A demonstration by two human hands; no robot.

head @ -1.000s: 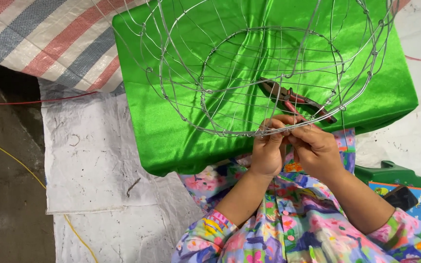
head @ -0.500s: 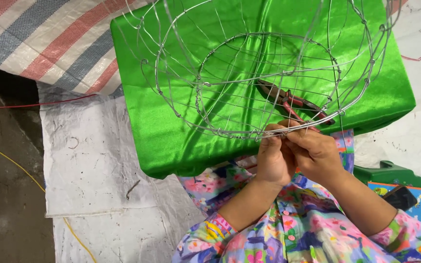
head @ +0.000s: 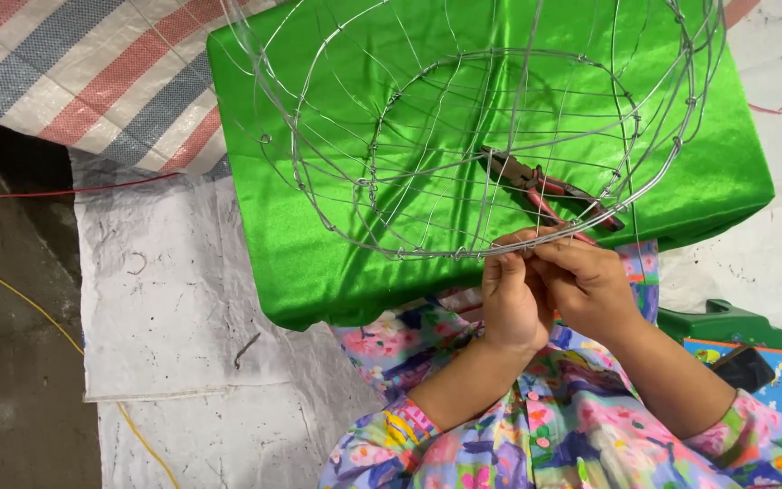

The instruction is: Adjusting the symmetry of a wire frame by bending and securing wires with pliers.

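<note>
Bare silver wire forms a rounded wire frame of hoops and ribs, standing on a surface draped in shiny green cloth. The frame covers most of the surface, its lowest hoop reaching the near edge. Both hands meet at that near edge, touching each other. The left hand pinches the lowest hoop, its fingers closed on the wire. The right hand is curled just beside it, fingers clenched at the same spot on the wire. Pliers with red handles lie on the cloth inside the frame, near the right part of the near edge, just beyond the hands. Flowered sleeves cover both forearms. A striped tarpaulin lies past the surface's far left corner.
</note>
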